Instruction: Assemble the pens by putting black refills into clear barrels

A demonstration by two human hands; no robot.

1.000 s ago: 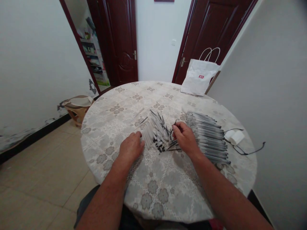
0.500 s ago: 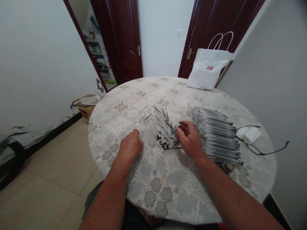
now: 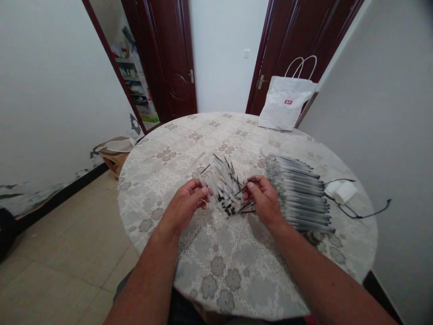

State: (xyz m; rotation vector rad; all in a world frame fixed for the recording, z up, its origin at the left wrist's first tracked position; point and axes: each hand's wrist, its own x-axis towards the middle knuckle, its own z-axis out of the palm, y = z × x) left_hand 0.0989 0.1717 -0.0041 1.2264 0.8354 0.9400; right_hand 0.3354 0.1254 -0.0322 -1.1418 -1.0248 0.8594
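White bag [image 3: 287,104] at back, specs [image 3: 360,217] nr pens [image 3: 302,194]

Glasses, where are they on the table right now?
In the head view, the glasses lie on the right side of the tablecloth, just right of the row of grey pen-like sticks, beside a small white object.

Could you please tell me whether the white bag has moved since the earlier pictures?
No; against the door handle left of it, the white bag hasn't visibly shifted.
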